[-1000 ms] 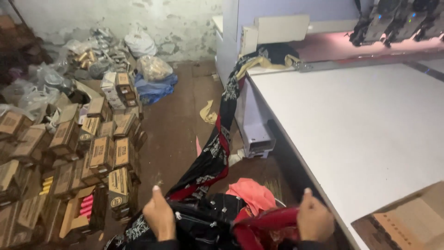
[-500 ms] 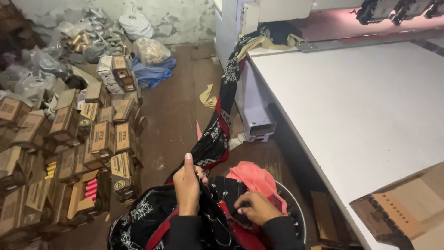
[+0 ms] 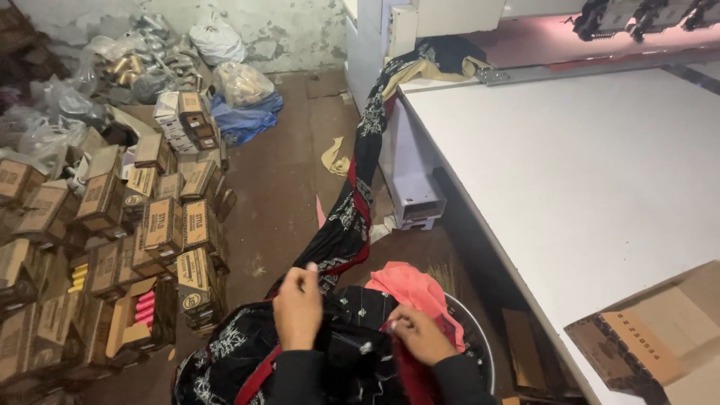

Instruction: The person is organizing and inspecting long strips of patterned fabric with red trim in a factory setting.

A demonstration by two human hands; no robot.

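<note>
Black patterned cloth (image 3: 352,225), its lower end cut off, is pinched by both hands: left (image 3: 298,309), right (image 3: 418,334).

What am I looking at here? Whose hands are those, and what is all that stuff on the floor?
The camera sits on a person's head and looks down, so the hands are that person's own. The left hand and the right hand both hold a long black cloth with red and white patterns. It stretches from the person up to the edge of a big white table. A pink cloth lies in a round tub by the hands. Many small brown boxes are piled on the floor on the left, with plastic bags behind them. One cardboard box rests on the table.
</note>
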